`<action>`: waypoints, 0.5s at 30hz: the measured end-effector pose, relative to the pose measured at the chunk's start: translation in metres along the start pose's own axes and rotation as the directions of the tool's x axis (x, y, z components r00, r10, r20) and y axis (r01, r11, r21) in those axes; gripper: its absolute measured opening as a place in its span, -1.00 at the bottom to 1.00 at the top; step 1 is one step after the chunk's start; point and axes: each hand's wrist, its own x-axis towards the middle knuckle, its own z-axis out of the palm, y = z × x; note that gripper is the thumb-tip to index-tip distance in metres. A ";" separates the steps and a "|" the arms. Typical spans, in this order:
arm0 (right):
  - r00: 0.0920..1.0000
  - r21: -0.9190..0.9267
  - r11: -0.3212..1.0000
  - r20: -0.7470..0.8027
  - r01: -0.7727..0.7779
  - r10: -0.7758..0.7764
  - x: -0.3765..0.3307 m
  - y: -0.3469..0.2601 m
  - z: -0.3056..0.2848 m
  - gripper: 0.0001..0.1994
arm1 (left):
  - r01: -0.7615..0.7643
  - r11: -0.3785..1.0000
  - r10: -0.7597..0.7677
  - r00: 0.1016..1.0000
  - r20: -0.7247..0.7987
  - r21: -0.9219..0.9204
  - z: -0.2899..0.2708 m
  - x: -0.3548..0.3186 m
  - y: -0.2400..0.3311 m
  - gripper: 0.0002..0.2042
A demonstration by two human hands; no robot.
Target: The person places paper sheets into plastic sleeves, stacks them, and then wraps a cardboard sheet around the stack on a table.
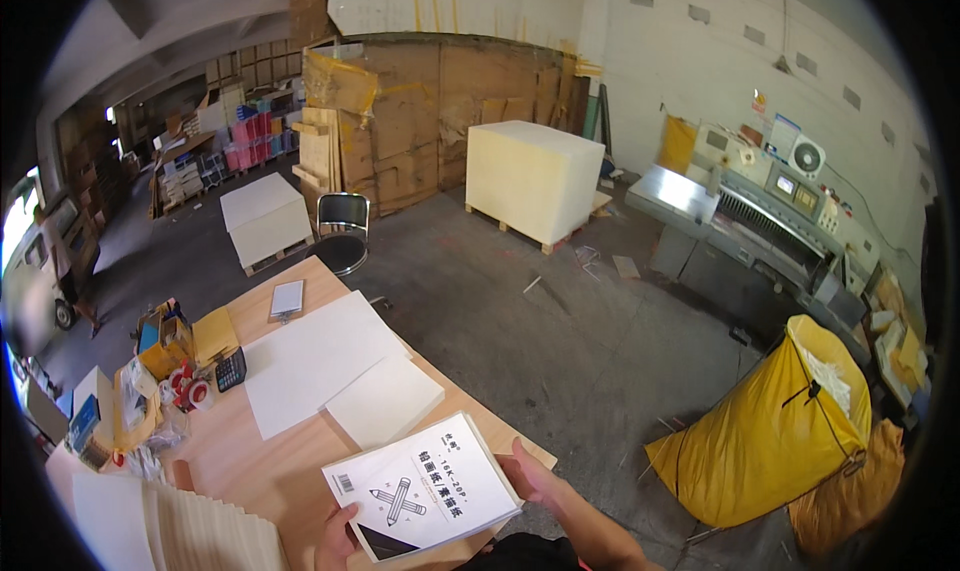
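Note:
Between my two hands is a pack of drawing paper [440, 471], white-covered with black print, a crossed-pencil drawing and a dark corner. My left hand [338, 539] grips its lower left edge, thumb on top of the cover. At its right edge my right hand [530, 474] holds on, fingers partly hidden behind the pack. The pack is tilted above the near edge of the wooden table [230, 461]. Just beyond it lie a smaller stack of white paper [385, 401] and a large white sheet [315, 356].
A tall pile of paper [190, 531] stands at the near left. A calculator [230, 369], tape rolls [198, 395] and boxes crowd the table's left side. Past the table are a black chair [343, 236], a paper pallet [530, 181], a cutting machine [745, 221] and a yellow sack [755, 441].

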 end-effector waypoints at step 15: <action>0.877 -0.622 0.665 0.073 0.413 -0.476 0.047 0.084 -0.029 -0.45 | -0.252 0.765 0.272 0.961 0.056 0.592 0.000 0.019 -0.050 -0.12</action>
